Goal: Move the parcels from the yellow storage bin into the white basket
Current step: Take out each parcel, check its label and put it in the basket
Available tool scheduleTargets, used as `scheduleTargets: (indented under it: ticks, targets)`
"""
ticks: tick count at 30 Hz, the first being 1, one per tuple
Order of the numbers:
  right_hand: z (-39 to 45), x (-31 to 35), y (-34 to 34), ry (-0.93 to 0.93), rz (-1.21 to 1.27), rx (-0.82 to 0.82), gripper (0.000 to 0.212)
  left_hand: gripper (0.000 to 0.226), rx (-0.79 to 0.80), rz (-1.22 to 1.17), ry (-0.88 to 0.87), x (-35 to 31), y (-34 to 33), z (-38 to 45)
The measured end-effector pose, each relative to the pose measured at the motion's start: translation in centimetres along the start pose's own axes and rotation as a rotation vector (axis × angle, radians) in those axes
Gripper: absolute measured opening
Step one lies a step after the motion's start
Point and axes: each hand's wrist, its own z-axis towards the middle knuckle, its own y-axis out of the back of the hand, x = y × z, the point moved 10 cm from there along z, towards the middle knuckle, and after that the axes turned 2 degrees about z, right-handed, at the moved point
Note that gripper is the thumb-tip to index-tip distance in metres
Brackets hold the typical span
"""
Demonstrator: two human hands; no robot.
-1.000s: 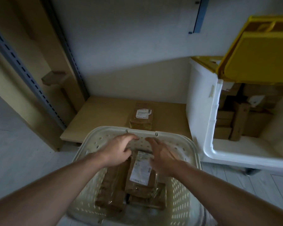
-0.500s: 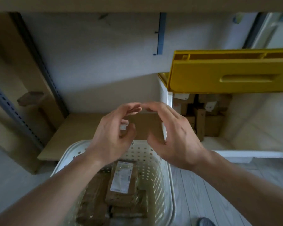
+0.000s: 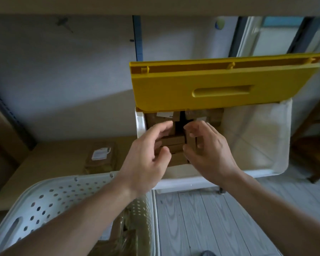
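At the left, a brown parcel with a white label (image 3: 101, 156) lies flat on the low wooden shelf (image 3: 50, 163), far of the basket and well apart from both hands. Near it, at the bottom left, stands the white basket (image 3: 50, 198), its perforated wall facing up; brown parcels in the basket (image 3: 126, 235) show at its right side, partly hidden under the left forearm.

The left hand (image 3: 146, 161) reaches over the basket's far right corner toward the bin. Its fingers are curled loosely with the thumb apart from them, and the fingertips lie just in front of the stacked parcels (image 3: 174, 145) in the bin's left part. Whether they touch a parcel cannot be told; nothing is plainly gripped.

Just right of it, the right hand (image 3: 209, 150) is held at the same height, fingers bent and spread, thumb low. An upright brown parcel shows between its thumb and fingers, but whether the hand clasps it cannot be told.

The parcels are piled at the left of the storage bin (image 3: 262, 145), whose white inside is bare to the right. The yellow lid (image 3: 220, 85) is tipped up above the far edge, with a long recessed handle across its face. Grey floorboards (image 3: 201, 218) run near the bin.
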Motion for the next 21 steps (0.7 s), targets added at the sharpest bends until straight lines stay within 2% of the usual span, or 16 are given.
scheduleTargets:
  ticks: [3, 6, 9, 10, 12, 14, 16, 19, 21]
  targets:
    - [1.1, -2.1, -0.1, -0.054, -0.007, -0.025, 0.039, 0.067, -0.094, -0.105, 0.194, 2.6, -2.2, 2.4]
    - [3.2, -4.8, -1.0, -0.193, 0.052, -0.062, 0.038, 0.066, -0.243, -0.16, 0.323, 3.5, -3.2, 4.7]
    - [6.5, -5.8, -3.1, -0.276, 0.127, -0.067, 0.02, 0.061, -0.354, -0.151, 0.474, 4.7, -3.7, 7.1]
    - [7.5, -5.7, -3.7, -0.267, 0.155, -0.064, 0.021, 0.056, -0.371, -0.119, 0.553, 5.6, -3.6, 7.8]
    - [8.6, -5.9, -4.5, -0.275, 0.246, -0.078, 0.039, 0.048, -0.386, -0.044, 0.667, 7.3, -3.3, 8.8]
    - [9.0, -6.4, -5.1, -0.279, 0.282, -0.078, 0.046, 0.047, -0.415, -0.009, 0.694, 8.5, -3.1, 9.7]
    - [9.4, -7.2, -5.6, -0.278, 0.287, -0.044, 0.037, 0.048, -0.455, -0.035, 0.667, 9.0, -3.2, 10.2]
    - [9.9, -8.4, -6.7, -0.286, 0.338, 0.017, 0.01, 0.048, -0.528, -0.129, 0.621, 9.7, -3.0, 10.6]
    - [10.2, -9.3, -7.5, -0.281, 0.398, 0.031, 0.016, 0.044, -0.543, -0.171, 0.628, 10.0, -3.3, 10.8]
